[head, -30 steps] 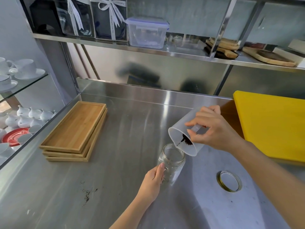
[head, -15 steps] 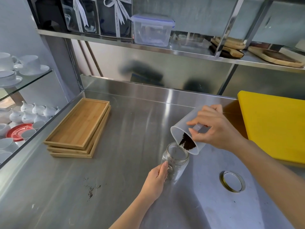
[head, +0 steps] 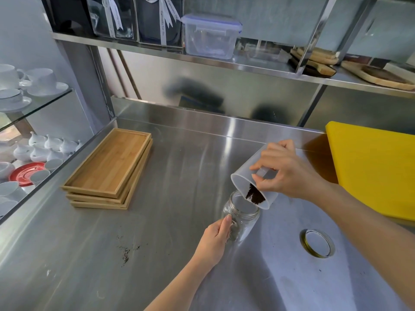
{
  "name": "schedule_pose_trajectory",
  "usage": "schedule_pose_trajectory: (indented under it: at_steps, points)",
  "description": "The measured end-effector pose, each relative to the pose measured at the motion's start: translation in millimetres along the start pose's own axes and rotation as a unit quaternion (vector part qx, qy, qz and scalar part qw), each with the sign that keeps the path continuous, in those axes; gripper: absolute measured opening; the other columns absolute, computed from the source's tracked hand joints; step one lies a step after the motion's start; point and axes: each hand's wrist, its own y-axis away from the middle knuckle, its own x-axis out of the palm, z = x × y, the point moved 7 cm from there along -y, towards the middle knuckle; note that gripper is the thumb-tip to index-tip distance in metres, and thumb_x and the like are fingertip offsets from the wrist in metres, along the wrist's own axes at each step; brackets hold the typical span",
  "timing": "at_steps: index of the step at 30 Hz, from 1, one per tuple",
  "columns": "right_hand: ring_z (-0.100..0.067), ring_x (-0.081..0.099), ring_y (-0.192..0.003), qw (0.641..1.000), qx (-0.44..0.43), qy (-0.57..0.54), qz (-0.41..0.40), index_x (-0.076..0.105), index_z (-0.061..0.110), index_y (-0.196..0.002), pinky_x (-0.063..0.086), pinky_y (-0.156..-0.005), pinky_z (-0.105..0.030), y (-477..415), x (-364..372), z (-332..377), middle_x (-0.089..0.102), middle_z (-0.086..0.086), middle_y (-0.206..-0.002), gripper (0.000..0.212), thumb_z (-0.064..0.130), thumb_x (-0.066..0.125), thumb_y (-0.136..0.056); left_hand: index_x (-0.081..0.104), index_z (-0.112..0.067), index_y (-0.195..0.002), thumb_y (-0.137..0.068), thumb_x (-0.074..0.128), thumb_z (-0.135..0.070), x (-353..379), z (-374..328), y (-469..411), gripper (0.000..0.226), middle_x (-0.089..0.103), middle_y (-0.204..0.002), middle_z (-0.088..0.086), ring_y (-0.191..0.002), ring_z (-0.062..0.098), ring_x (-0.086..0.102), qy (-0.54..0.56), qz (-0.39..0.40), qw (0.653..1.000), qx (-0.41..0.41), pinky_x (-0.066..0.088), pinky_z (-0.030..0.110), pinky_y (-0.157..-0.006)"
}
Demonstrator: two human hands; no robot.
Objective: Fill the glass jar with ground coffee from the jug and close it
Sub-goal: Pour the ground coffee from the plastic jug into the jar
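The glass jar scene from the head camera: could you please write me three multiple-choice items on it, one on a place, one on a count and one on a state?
1. Where does the jar lid lie?
A. On the steel counter, right of the glass jar
B. On the wooden trays
C. On the jar

2. How many wooden trays are stacked?
A. One
B. Three
C. Five

3. How is the plastic jug held?
A. Upright
B. Upside down on the counter
C. Tilted, mouth over the glass jar

Key: 1 A, it rests flat on bare steel. 2 B, three edges show. 3 C, the right hand tips it and ground coffee sits at its lip, while the left hand steadies the jar.
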Motion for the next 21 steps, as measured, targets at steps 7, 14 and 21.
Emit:
schedule_pose_trajectory:
  at_steps: [7, 14, 21]
  points:
    - [-0.025, 0.051, -0.067, 0.999, 0.013, 0.006, 0.036, 0.066, 0.006, -0.064, 0.029, -0.074, -0.038, -5, 8, 0, 0.062, -0.012, -0.061, 0.039, 0.038, 0.046, -0.071, 0.032, -0.017, -0.06, -0.092, 0.032, -0.05, 0, 2, 0, 0.046, 0.034, -0.057, -0.007, -0.054, 0.009, 0.029, 0.002, 0.002, 1.0, -0.002, 0.026, 0.025, -0.055]
    - [-0.03, 0.052, -0.059, 0.999, 0.0, 0.024, 0.033, 0.064, 0.005, -0.06, 0.025, -0.069, -0.034, -13, 11, 3, 0.059, -0.011, -0.055, 0.038, 0.035, 0.045, -0.072, 0.029, -0.02, -0.059, -0.092, 0.033, -0.05, 1, 4, 0, 0.045, 0.033, -0.059, -0.006, -0.056, 0.011, 0.028, 0.006, 0.003, 1.0, -0.011, 0.025, 0.03, -0.059]
    - [-0.027, 0.053, -0.065, 0.999, -0.028, 0.029, 0.03, 0.066, 0.006, -0.064, 0.028, -0.073, -0.036, -10, 11, 8, 0.062, -0.011, -0.059, 0.035, 0.035, 0.048, -0.072, 0.03, -0.019, -0.06, -0.092, 0.032, -0.05, 1, 3, 1, 0.045, 0.032, -0.058, -0.007, -0.055, 0.01, 0.028, 0.003, 0.004, 1.0, -0.007, 0.024, 0.026, -0.056]
